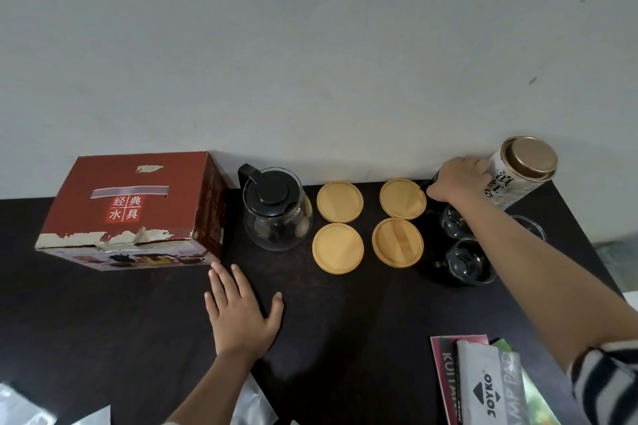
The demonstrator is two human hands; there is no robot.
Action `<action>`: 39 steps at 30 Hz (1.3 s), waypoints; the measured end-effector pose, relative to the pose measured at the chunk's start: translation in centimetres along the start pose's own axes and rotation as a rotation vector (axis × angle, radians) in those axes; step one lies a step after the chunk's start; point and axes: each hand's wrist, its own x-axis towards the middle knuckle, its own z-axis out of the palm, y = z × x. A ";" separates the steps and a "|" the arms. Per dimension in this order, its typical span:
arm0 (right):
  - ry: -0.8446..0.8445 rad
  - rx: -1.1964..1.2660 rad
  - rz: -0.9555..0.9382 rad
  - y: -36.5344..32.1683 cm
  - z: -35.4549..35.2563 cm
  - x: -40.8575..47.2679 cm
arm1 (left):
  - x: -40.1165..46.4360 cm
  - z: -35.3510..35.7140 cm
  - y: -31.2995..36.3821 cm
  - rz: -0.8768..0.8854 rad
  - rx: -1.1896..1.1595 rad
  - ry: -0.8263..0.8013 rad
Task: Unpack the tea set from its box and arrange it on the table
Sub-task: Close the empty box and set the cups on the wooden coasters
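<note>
1. The desk (345, 338), dark-topped, is being viewed from above, its far edge set against a pale wall.
2. The red box (134, 214) is being kept at the far left of the desk, against the far edge, its top closed and its paper torn along the near upper edge.
3. The glass teapot (276, 214), fitted with a black lid and handle, is being kept upright just right of the box, near the far edge.
4. Four round wooden coasters (340, 202) are being laid flat in two rows of two, right of the teapot and apart from one another.
5. Glass cups (467, 262) are being kept right of the coasters, partly hidden beneath the right forearm; their count cannot be told.
6. The left hand (241, 314) is being rested flat on the desk near the box's near right corner, fingers straight and spread, nothing held.
7. The right hand (457, 183) is being reached to the far right corner, fingers curled downward over a dark item that is mostly hidden; what it is cannot be told.
8. A white tea canister (521, 172) with a gold lid is being seen just right of that hand.
9. Printed packets (483, 383) are being kept at the near right edge.
</note>
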 end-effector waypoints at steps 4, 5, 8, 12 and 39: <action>0.056 0.015 0.013 0.2 -0.2 0.0 | 0.0 0.0 -0.1 0.001 0.004 0.001; 0.082 0.042 0.013 0.2 -0.1 -0.1 | 0.0 0.0 -0.1 0.002 0.003 0.003; 0.200 0.117 -0.039 -0.1 0.1 -1.2 | 0.0 0.0 -0.1 0.003 0.002 0.002; 0.400 0.263 -0.251 -1.7 0.5 -4.1 | -0.1 0.0 -0.1 -0.002 0.002 0.003; 0.181 0.636 -0.619 -7.0 5.0 -8.1 | 0.0 -0.1 -0.2 0.001 -0.009 -0.006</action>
